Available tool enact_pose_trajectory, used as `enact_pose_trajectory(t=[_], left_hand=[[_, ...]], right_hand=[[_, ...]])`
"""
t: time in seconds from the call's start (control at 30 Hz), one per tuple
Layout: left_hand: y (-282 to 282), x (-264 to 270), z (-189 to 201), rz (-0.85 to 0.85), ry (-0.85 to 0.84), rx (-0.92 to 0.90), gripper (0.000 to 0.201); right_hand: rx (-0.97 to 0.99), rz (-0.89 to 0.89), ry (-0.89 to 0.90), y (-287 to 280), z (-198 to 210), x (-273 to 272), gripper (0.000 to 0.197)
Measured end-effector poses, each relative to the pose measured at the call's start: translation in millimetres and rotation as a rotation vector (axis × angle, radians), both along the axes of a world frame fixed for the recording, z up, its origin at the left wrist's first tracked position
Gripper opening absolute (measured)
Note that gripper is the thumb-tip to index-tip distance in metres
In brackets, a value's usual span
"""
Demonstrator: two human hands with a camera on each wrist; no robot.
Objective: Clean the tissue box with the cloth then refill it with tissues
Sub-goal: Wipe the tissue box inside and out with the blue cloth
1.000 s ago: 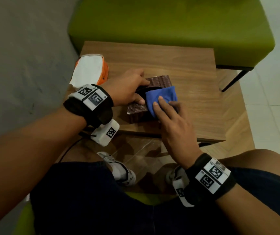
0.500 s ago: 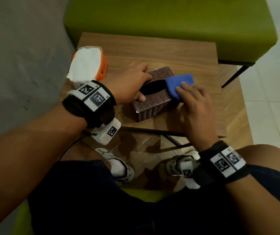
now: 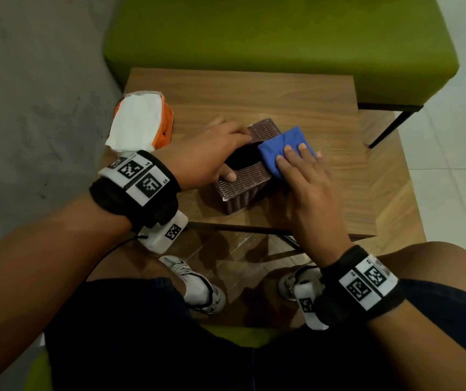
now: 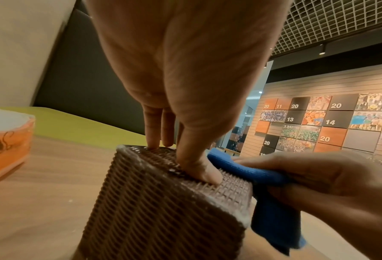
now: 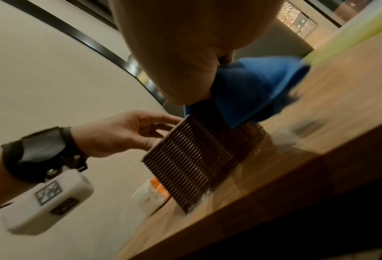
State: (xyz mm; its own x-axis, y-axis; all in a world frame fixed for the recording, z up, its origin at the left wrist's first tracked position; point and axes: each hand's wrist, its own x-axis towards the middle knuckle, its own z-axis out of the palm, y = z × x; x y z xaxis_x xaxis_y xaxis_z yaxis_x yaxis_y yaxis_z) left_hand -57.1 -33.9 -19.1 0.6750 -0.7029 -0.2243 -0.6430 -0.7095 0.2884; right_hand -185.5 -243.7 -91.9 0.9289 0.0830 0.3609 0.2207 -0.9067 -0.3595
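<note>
A brown woven tissue box (image 3: 243,184) stands near the front of the wooden table (image 3: 254,94), its oval top opening dark. My left hand (image 3: 226,153) steadies it from the left, with the thumb and fingertips (image 4: 205,174) pressing down on the top. A blue cloth (image 3: 277,145) lies over the box's right top edge and hangs down that side (image 4: 272,219). My right hand (image 3: 296,156) holds the cloth, fingers flat on top and thumb against the side. An orange pack of white tissues (image 3: 141,122) sits at the table's left edge.
A green upholstered bench (image 3: 282,32) runs behind the table. A grey wall is on the left, pale floor tiles on the right. My knees and shoes are below the table's front edge (image 3: 254,230).
My right hand has slid the cloth from the middle of the box top out to its right edge. My left hand has stayed on the box.
</note>
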Motion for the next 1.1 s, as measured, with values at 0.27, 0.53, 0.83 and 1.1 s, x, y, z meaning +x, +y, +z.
enact_pose_trajectory(t=[0.27, 0.53, 0.83, 1.1], left_hand=[[22.8, 1.5, -16.3, 0.511, 0.333, -0.223, 0.096], [23.3, 10.4, -21.2, 0.577, 0.58, -0.307, 0.064], [25.9, 12.1, -26.5, 0.58, 0.584, -0.319, 0.04], [24.6, 13.6, -31.5, 0.574, 0.515, -0.299, 0.044]], right_hand=[[0.008, 0.075, 0.025, -11.9, 6.7, 1.8, 0.052], [0.033, 0.19, 0.034, -14.4, 5.8, 5.8, 0.046], [-0.004, 0.285, 0.049, 2.4, 9.3, -8.5, 0.05], [0.044, 0.409, 0.045, 27.5, 9.1, -29.0, 0.048]])
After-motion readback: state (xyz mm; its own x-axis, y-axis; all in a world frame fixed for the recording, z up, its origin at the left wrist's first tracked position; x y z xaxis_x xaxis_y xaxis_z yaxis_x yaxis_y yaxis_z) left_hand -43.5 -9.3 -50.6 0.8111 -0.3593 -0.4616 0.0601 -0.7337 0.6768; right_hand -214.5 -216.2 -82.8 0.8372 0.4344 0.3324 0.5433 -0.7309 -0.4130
